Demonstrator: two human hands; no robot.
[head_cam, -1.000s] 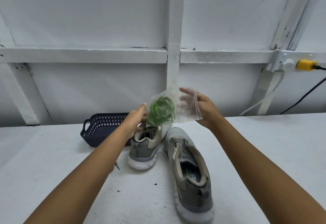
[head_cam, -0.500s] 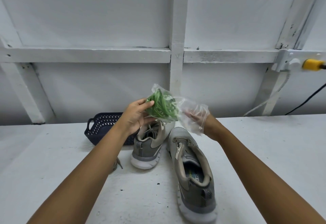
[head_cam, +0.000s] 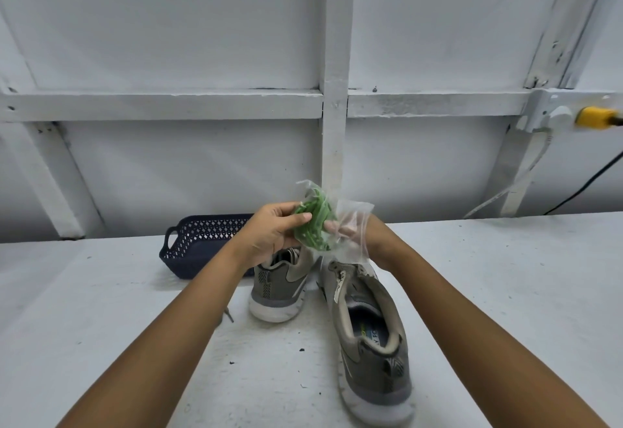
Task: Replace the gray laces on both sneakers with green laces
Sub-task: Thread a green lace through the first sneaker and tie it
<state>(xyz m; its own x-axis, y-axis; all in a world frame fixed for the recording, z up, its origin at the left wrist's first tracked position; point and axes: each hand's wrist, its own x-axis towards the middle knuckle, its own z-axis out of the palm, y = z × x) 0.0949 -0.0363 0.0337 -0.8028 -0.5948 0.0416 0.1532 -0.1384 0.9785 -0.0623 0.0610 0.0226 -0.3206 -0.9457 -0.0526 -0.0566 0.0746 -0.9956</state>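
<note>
Two grey sneakers stand on the white table, both without laces: the left sneaker (head_cam: 278,287) further back, the right sneaker (head_cam: 367,336) nearer, heel towards me. Above them I hold a clear plastic bag (head_cam: 350,225) with a coil of green laces (head_cam: 315,225) inside. My left hand (head_cam: 273,233) pinches the coil through the bag from the left. My right hand (head_cam: 347,228) is reached into the bag's open side, its fingers seen through the plastic touching the coil.
A dark blue perforated basket (head_cam: 202,245) sits behind the left sneaker, near the white panelled wall. A grey lace end (head_cam: 229,314) pokes out from under my left forearm. A yellow plug (head_cam: 590,117) and cables hang at the right wall.
The bag has come lower and closer to me. My right hand has gone deeper into the bag towards the coil, while my left hand closed tighter around the laces.
</note>
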